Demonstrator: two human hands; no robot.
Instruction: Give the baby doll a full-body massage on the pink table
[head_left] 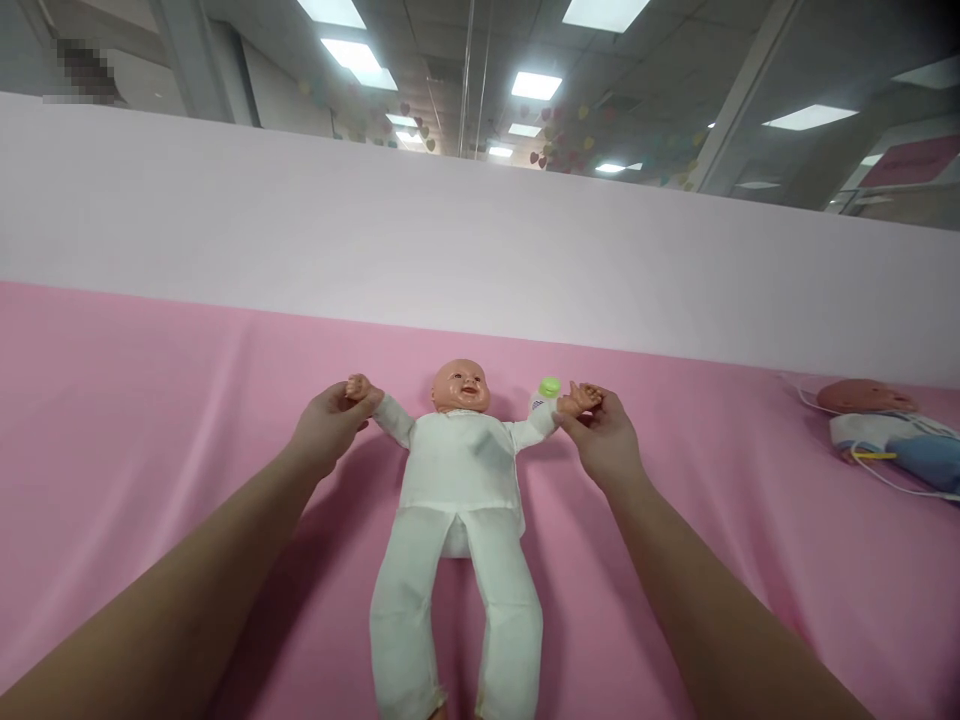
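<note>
A baby doll (465, 465) in a white top and white trousers lies on its back on the pink sheet (187, 420), its head toward the white wall. Both its arms are spread out to the sides. My left hand (330, 425) is closed around the doll's hand and wrist on the left. On the other side, my right hand (609, 435) pinches the doll's other hand between thumb and fingers. Just behind that sleeve stands or lies a white bottle with a green cap (550, 387), partly hidden by the doll's arm.
At the far right lies a second doll (900, 435) in blue and white clothing, with a thin white tube or cord and a yellow strip on it. A low white wall (480, 250) runs behind the sheet, with glass panels above it.
</note>
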